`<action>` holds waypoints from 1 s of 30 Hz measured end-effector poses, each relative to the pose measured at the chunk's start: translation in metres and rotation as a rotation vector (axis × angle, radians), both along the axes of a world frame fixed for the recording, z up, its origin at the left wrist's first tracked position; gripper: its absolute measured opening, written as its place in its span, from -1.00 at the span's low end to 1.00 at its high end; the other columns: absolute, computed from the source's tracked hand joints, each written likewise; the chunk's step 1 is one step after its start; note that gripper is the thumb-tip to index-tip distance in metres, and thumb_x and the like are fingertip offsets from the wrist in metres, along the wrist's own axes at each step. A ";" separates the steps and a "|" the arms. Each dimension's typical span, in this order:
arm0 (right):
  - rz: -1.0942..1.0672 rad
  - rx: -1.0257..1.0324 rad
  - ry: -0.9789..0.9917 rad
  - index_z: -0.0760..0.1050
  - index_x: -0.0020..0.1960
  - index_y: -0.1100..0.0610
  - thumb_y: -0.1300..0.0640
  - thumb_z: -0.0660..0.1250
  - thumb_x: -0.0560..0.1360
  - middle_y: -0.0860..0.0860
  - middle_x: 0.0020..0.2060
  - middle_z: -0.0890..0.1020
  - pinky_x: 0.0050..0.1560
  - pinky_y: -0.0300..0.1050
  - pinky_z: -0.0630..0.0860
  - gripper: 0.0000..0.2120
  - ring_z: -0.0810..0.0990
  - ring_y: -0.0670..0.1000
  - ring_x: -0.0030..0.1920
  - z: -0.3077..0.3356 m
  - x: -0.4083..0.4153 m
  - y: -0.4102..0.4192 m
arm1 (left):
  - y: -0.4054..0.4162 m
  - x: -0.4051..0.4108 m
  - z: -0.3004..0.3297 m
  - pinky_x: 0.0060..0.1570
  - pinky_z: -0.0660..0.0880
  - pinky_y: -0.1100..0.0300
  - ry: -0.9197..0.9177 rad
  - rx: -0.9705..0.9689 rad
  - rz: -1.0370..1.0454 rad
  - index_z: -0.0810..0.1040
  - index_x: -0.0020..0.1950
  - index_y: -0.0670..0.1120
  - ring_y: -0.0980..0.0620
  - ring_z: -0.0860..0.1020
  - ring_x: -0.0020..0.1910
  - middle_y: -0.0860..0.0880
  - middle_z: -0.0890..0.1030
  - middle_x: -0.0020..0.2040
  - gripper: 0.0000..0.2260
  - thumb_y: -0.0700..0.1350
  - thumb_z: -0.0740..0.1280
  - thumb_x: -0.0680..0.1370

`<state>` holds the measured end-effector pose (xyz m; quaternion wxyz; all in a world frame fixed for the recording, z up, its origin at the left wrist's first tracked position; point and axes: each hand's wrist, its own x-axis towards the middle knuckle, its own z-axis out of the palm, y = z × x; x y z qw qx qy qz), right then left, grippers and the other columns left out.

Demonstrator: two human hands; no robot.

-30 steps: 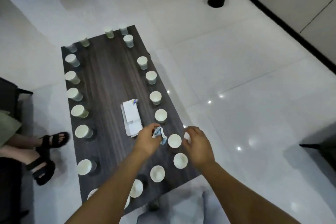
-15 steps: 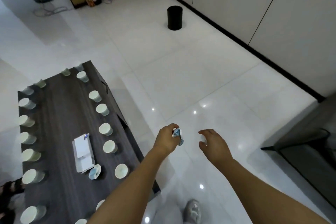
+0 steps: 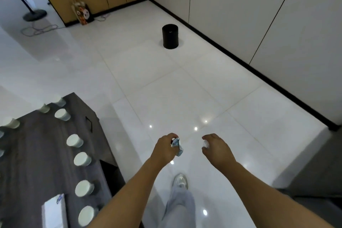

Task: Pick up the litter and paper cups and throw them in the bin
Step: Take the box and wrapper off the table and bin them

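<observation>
- Left hand (image 3: 165, 149) is curled round a crumpled wrapper (image 3: 177, 146), blue-and-white, thin and creased. The wrapper's long axis runs from 11 to 5 o'clock, and its loose end sticks out past the fingers toward 5.
- Right hand (image 3: 216, 149) is loosely cupped with fingers bent over a small white wad (image 3: 205, 143). The wad is mostly hidden by the fingers; can't tell its shape or whether it's paper.
- Both hands are held over bare floor (image 3: 185, 89), apart from each other, at about the same height in view.
- Bin (image 3: 170, 36) is at 12 o'clock from the hands, well apart, standing upright near the black skirting. It is a matte black cylinder with its open top up.
- Floor is glossy white tile with thin grout lines and bright spot reflections.
- Table (image 3: 42, 153) is at 9 o'clock from the hands, with a dark wood-grain top and squared corner.
- Paper cups (image 3: 82, 159) stand upright along the table edges, white and tapered with round rims; the near-edge row runs roughly 12 to 6.
- Flat white tissue pack (image 3: 53, 211) lies on the table at 8 o'clock, rectangular, long axis roughly 12 to 6, with a small blue mark at its far end.
- A grey trouser leg and pale shoe (image 3: 180, 181) show below the hands at 6 o'clock.
</observation>
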<state>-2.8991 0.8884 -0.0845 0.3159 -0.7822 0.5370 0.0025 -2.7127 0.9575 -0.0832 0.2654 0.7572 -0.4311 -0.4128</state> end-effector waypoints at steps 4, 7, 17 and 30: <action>0.013 -0.020 -0.018 0.44 0.34 0.13 0.20 0.25 0.52 0.02 0.25 0.50 0.08 -0.23 0.39 -0.62 0.51 0.02 0.18 0.007 0.053 -0.082 | -0.077 0.049 0.003 -0.39 0.34 0.51 -0.002 0.012 0.006 0.56 -0.02 -0.09 0.30 0.49 -0.38 0.15 0.55 -0.29 -0.82 -0.27 0.35 0.41; 0.028 -0.028 -0.035 0.44 0.33 0.12 0.20 0.26 0.52 0.02 0.24 0.49 0.05 -0.23 0.39 -0.62 0.52 0.04 0.17 0.014 0.088 -0.136 | -0.130 0.079 0.009 -0.39 0.35 0.48 -0.024 0.018 0.018 0.56 -0.02 -0.08 0.24 0.48 -0.36 0.12 0.55 -0.28 -0.82 -0.27 0.34 0.41; 0.057 0.000 -0.022 0.44 0.33 0.13 0.19 0.26 0.52 0.04 0.23 0.49 0.10 -0.22 0.40 -0.62 0.52 0.04 0.18 -0.001 0.167 -0.337 | -0.326 0.161 0.007 -0.46 0.31 0.52 -0.041 0.012 0.052 0.56 0.04 -0.13 0.27 0.48 -0.40 0.09 0.53 -0.29 -0.80 -0.30 0.32 0.44; 0.113 0.019 -0.035 0.43 0.33 0.13 0.17 0.27 0.53 0.05 0.22 0.48 0.11 -0.21 0.41 -0.63 0.50 0.04 0.19 0.001 0.289 -0.616 | -0.594 0.273 0.022 -0.37 0.37 0.38 -0.052 0.053 0.141 0.56 0.08 -0.12 0.09 0.49 -0.24 -0.07 0.61 -0.11 -0.77 -0.29 0.34 0.44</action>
